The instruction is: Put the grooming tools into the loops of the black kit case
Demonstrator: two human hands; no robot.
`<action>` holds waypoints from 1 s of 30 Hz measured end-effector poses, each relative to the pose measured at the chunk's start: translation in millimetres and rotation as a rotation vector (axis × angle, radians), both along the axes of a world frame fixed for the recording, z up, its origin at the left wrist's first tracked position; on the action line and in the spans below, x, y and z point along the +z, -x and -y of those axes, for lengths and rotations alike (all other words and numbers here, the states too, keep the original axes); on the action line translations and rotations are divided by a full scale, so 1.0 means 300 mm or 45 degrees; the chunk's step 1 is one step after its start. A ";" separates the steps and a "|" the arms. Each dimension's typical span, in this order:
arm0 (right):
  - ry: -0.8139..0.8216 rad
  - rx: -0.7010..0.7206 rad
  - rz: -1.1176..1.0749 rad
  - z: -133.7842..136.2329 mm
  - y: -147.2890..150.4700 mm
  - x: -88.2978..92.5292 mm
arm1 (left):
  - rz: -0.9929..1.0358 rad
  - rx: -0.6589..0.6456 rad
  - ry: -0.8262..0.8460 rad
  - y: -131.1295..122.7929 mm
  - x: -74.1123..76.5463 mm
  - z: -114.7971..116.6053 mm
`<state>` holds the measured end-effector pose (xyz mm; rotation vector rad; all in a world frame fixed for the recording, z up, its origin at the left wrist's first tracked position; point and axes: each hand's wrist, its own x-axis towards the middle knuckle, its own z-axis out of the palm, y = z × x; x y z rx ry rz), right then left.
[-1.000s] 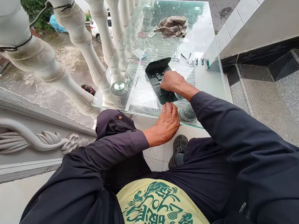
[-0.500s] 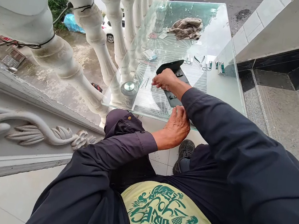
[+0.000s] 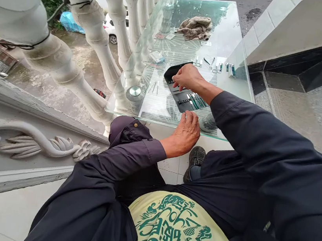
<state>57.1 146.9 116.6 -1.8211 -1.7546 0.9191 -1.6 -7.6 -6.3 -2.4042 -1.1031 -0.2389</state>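
An open black tool case [image 3: 182, 96] lies on the glass table [image 3: 230, 91], with several slim metal tools [image 3: 193, 100] in its near half. My right hand [image 3: 188, 78] is over the case's far half, fingers pinched together down inside it; what they hold is hidden. My left hand [image 3: 187, 134] rests on the table's near edge just short of the case, fingers lying on the glass and holding nothing. A few thin tools [image 3: 153, 87] lie loose on the glass left of the case.
Small scissors and clippers [image 3: 215, 65] lie in a row beyond the case. A crumpled brown cloth [image 3: 195, 27] sits at the far end and a small box [image 3: 156, 57] at the left. White balusters [image 3: 100, 37] stand close on the left, a tiled step [image 3: 300, 99] on the right.
My right hand has moved from the loose thin tools at the left back over the case's far half. My left hand has stayed at the table edge. The view has shifted slightly.
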 end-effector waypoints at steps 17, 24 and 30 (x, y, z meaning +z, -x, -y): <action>-0.197 0.137 0.679 -0.006 -0.209 -0.032 | 0.018 -0.131 0.020 0.007 0.044 -0.064; -0.103 0.145 0.798 -0.003 -0.170 0.003 | 0.016 -0.157 0.015 0.010 0.058 -0.071; 0.034 0.160 0.860 -0.020 -0.141 0.015 | 0.016 -0.148 0.040 0.005 0.052 -0.067</action>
